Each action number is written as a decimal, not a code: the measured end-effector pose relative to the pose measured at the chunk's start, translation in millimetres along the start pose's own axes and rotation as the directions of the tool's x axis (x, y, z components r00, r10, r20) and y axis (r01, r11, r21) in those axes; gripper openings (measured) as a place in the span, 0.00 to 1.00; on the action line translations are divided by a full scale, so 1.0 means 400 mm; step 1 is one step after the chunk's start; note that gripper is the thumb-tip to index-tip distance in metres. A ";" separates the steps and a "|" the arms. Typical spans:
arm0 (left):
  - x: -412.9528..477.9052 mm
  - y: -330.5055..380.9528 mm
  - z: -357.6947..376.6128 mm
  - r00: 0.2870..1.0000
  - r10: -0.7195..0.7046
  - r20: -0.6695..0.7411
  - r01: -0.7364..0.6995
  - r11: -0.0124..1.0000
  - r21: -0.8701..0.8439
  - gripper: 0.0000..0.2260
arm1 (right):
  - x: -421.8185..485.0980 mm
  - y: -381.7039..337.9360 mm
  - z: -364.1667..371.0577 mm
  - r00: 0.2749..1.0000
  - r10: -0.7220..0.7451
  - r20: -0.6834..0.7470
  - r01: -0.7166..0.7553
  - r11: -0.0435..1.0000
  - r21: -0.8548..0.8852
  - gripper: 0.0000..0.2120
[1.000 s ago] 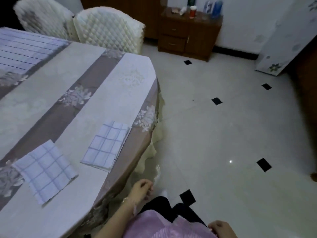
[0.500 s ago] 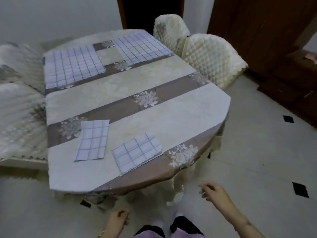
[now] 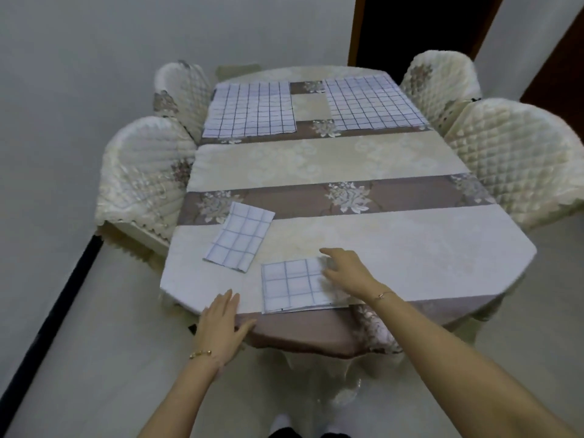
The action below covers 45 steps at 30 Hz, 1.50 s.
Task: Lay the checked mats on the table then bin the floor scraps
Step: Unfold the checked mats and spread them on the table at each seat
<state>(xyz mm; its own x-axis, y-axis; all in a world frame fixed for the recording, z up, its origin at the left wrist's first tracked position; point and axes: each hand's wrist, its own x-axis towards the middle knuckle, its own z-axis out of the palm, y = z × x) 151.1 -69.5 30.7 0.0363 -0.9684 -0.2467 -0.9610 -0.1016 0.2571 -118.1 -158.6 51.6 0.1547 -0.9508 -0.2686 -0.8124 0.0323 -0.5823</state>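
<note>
A pale-walled dining room held a long table [image 3: 410,241] under a cream and mauve damask cloth with woven flower bands, flanked by chairs [image 3: 145,172] in quilted, scallop-edged covers. At the far end two checked mats [image 3: 251,110] lay spread flat, side by side. Near the front edge lay two folded ones: the nearer folded mat [image 3: 290,286] square to the edge, the other folded mat [image 3: 241,237] just beyond it, skewed.

The right hand [image 3: 347,273] rested on the nearer mat's right edge, fingers stretched and only slightly bent, gripping nothing that I could see. The left hand [image 3: 221,324] hovered flat and wide at the table's edge, just left of that mat.

The mats looked like thin woven cotton: light, limp and prone to sliding on the smooth cloth. The loose layered corners at an open edge seemed the best hold for shaking one out.
</note>
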 end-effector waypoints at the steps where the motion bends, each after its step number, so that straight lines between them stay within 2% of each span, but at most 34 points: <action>1: -0.001 -0.006 0.006 0.999 0.002 0.036 -0.003 1.000 0.023 0.32 | 0.014 -0.002 0.012 1.000 0.004 0.016 -0.003 0.997 -0.076 0.24; 4: -0.006 -0.022 0.016 0.998 0.017 0.060 -0.018 1.000 0.017 0.35 | 0.034 -0.009 0.032 0.999 0.022 -0.031 -0.029 0.961 -0.273 0.20; 8: -0.010 -0.020 0.012 0.999 0.016 0.033 -0.015 1.000 -0.019 0.40 | 0.037 -0.005 0.033 0.997 0.059 -0.044 -0.068 0.965 -0.254 0.12; 12: -0.011 -0.023 0.006 0.998 0.014 0.066 -0.014 1.000 -0.007 0.57 | 0.017 0.011 0.016 0.998 0.064 0.001 -0.064 0.998 0.008 0.01; 13: -0.011 -0.023 0.004 0.997 0.012 0.074 -0.011 1.000 -0.008 0.56 | 0.007 0.013 0.007 0.998 0.067 0.001 -0.067 0.994 0.084 0.02; 15: -0.012 -0.018 -0.002 0.997 0.008 0.077 -0.005 0.999 -0.036 0.44 | -0.019 0.016 -0.011 0.995 0.100 -0.023 -0.091 0.963 0.255 0.02; 18: -0.013 -0.005 -0.022 0.995 0.010 0.098 -0.004 0.998 -0.059 0.34 | -0.078 0.016 -0.037 0.982 0.177 -0.064 -0.115 0.833 0.542 0.03; 20: -0.011 0.011 -0.041 0.993 -0.023 0.116 0.050 0.970 -0.238 0.32 | -0.121 0.021 -0.051 0.972 0.217 -0.090 -0.106 0.746 0.657 0.03; 23: -0.003 0.072 -0.083 0.995 -0.022 0.094 0.077 0.760 -0.645 0.25 | -0.173 0.027 -0.070 0.963 0.248 -0.108 -0.082 0.648 0.757 0.03; 25: 0.004 0.132 -0.110 0.991 0.015 0.136 0.100 0.599 -0.795 0.23 | -0.200 0.026 -0.081 0.957 0.267 -0.116 -0.072 0.602 0.795 0.04; 28: 0.029 0.205 -0.124 0.960 0.091 0.265 0.214 0.376 -0.902 0.22 | -0.232 0.028 -0.096 0.945 0.302 -0.126 -0.069 0.560 0.826 0.04; 30: 0.046 0.232 -0.116 0.919 0.149 0.366 0.338 0.181 -0.924 0.19 | -0.248 0.038 -0.101 0.942 0.314 -0.116 -0.087 0.565 0.821 0.04; 31: 0.049 0.243 -0.114 0.909 0.161 0.385 0.367 0.130 -0.921 0.17 | -0.254 0.045 -0.103 0.940 0.321 -0.118 -0.098 0.582 0.807 0.05; 35: 0.035 0.296 -0.117 0.933 0.150 0.327 0.296 0.196 -0.935 0.09 | -0.268 0.061 -0.103 0.892 0.406 -0.199 -0.132 0.655 0.744 0.11; 38: 0.023 0.331 -0.122 0.953 0.134 0.271 0.243 0.194 -0.950 0.07 | -0.281 0.032 -0.084 0.836 0.386 -0.389 -0.131 0.830 0.542 0.13; 39: 0.022 0.342 -0.122 0.957 0.128 0.262 0.237 0.184 -0.954 0.07 | -0.287 0.013 -0.075 0.835 0.351 -0.423 -0.099 0.853 0.513 0.12; 40: 0.020 0.352 -0.122 0.960 0.120 0.255 0.231 0.183 -0.956 0.06 | -0.293 -0.013 -0.067 0.853 0.324 -0.409 -0.065 0.844 0.532 0.11; 43: 0.011 0.372 -0.121 0.968 0.118 0.221 0.192 0.222 -0.956 0.08 | -0.299 -0.088 -0.044 0.943 0.262 -0.206 -0.047 0.715 0.698 0.11; 45: 0.005 0.373 -0.124 0.965 0.155 0.213 0.169 0.254 -0.952 0.11 | -0.293 -0.110 -0.029 0.954 0.226 -0.197 -0.024 0.712 0.702 0.08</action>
<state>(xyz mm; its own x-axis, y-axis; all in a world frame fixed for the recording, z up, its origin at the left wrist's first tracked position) 21.2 -97.8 115.0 -0.1721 -0.9015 -0.3971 0.0231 -0.4067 0.9133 -106.9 -52.2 117.5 -0.1471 -0.9604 -0.2367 -0.1878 0.2621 -0.9466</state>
